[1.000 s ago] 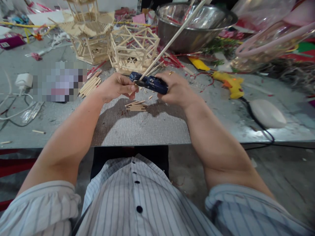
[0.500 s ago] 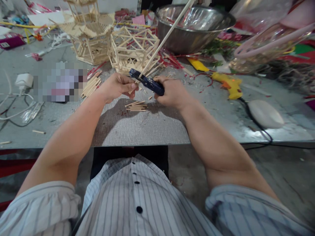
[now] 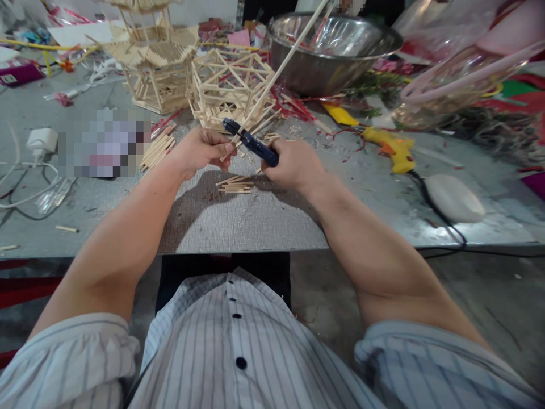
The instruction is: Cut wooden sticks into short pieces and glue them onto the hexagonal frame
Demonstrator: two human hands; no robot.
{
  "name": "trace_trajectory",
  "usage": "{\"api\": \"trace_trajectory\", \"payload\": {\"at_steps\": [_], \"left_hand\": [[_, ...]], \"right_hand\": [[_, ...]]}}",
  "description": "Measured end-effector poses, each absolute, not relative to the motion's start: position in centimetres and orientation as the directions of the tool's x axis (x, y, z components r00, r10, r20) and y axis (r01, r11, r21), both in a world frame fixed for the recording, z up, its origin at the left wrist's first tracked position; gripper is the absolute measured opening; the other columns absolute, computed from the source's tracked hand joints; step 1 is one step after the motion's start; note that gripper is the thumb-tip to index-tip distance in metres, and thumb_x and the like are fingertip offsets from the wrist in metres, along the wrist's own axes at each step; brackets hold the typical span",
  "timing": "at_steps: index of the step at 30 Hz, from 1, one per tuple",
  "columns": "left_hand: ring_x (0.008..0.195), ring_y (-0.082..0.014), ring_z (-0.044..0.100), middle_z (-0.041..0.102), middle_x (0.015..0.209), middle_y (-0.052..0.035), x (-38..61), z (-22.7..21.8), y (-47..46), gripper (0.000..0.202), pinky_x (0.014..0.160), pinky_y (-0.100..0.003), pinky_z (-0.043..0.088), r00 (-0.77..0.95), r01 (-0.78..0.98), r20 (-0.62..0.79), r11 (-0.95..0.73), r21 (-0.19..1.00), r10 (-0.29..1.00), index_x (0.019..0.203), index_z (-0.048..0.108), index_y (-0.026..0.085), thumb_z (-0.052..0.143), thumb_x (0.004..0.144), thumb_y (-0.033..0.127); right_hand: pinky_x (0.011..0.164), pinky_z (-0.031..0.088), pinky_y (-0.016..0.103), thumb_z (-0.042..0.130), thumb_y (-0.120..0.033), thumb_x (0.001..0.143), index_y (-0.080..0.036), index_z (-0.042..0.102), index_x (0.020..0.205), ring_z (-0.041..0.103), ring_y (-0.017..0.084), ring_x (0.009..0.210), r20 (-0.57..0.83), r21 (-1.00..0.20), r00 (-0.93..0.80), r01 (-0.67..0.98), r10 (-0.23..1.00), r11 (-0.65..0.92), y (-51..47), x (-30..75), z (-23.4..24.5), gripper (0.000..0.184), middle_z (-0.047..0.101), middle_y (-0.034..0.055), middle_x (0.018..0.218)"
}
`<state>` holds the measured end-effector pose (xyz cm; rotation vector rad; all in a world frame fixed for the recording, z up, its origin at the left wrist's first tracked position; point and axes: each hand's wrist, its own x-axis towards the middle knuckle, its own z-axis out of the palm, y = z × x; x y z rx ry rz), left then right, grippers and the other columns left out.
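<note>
My left hand [image 3: 207,152] pinches the lower end of a long thin wooden stick [image 3: 293,55], which slants up and away to the right. Wrapped in my right hand [image 3: 293,163] is a dark blue hand cutter [image 3: 255,146]; its jaws lie across the stick close to my left fingertips. The exact kind of cutter is hard to make out. Below both hands, a small pile of short cut sticks [image 3: 236,184] lies on the table. Behind them stands an open lattice frame of sticks [image 3: 232,76], with a taller tiered stick pagoda [image 3: 155,68] to its left.
A bundle of sticks [image 3: 156,149] lies left of my left hand. A steel bowl [image 3: 293,68] stands at the back. On the right are a yellow glue gun [image 3: 394,146] with a black cord and a white oval object [image 3: 455,197]. A white charger [image 3: 42,141] sits far left.
My right hand and the cutter have shifted slightly left and down, and the cutter's handles look closer together. The stick stays in my left hand, tilted nearly the same.
</note>
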<state>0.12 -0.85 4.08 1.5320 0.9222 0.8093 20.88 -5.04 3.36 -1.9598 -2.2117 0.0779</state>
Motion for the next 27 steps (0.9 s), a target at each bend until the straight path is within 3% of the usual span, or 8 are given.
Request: {"api": "trace_trajectory", "payload": {"at_steps": [9,13,19,23,27], "left_hand": [[0.051,-0.0064,0.056,0.057,0.053,0.0022,-0.2,3.7,-0.5,0.022,0.064,-0.022,0.05,0.461,0.182,-0.003,-0.091,0.979,0.887,0.067,0.065,0.01,0.065,0.089,0.009],[0.054,-0.0066,0.056,0.058,0.054,0.0029,0.0,4.1,-0.7,0.019,0.068,-0.023,0.05,0.449,0.207,-0.001,-0.103,0.973,0.894,0.069,0.065,0.012,0.067,0.088,0.012],[0.055,-0.0073,0.055,0.058,0.053,0.0019,0.4,4.4,-1.2,0.024,0.067,-0.022,0.048,0.475,0.227,0.039,-0.165,0.96,0.879,0.062,0.065,0.014,0.071,0.085,0.013],[0.057,-0.0086,0.056,0.061,0.054,0.0005,0.3,4.2,-1.1,0.027,0.068,-0.022,0.049,0.527,0.185,0.086,-0.213,0.959,0.846,0.058,0.065,0.015,0.071,0.085,0.016],[0.059,-0.0096,0.058,0.064,0.056,0.0004,0.2,4.0,-1.1,0.024,0.068,-0.022,0.048,0.561,0.169,0.1,-0.232,0.958,0.822,0.06,0.067,0.016,0.073,0.082,0.018]], "right_hand": [[0.075,0.047,0.043,0.058,-0.031,0.08,-0.023,0.069,0.095,0.067,0.033,0.09,0.138,-0.185,-0.102,0.975,0.985,0.126,-5.1,20.8,3.2,0.021,0.074,0.0127,0.094],[0.083,0.049,0.047,0.058,-0.03,0.08,-0.022,0.068,0.113,0.067,0.036,0.1,0.144,-0.191,-0.111,0.972,0.983,0.138,-4.8,21.1,3.0,0.036,0.074,0.0136,0.106],[0.105,0.046,0.047,0.056,-0.025,0.078,-0.025,0.055,0.137,0.056,0.034,0.129,0.188,-0.275,-0.251,0.915,0.949,0.297,-4.3,22.2,2.3,0.059,0.062,0.0096,0.138],[0.112,0.043,0.044,0.053,-0.025,0.076,-0.022,0.048,0.146,0.053,0.03,0.133,0.199,-0.305,-0.344,0.868,0.917,0.392,-4.1,22.9,2.5,0.071,0.058,0.0102,0.143],[0.116,0.039,0.041,0.054,-0.024,0.071,-0.023,0.044,0.15,0.052,0.029,0.133,0.19,-0.25,-0.386,0.87,0.903,0.424,-3.9,23.2,3.3,0.08,0.057,0.0079,0.144]]}}
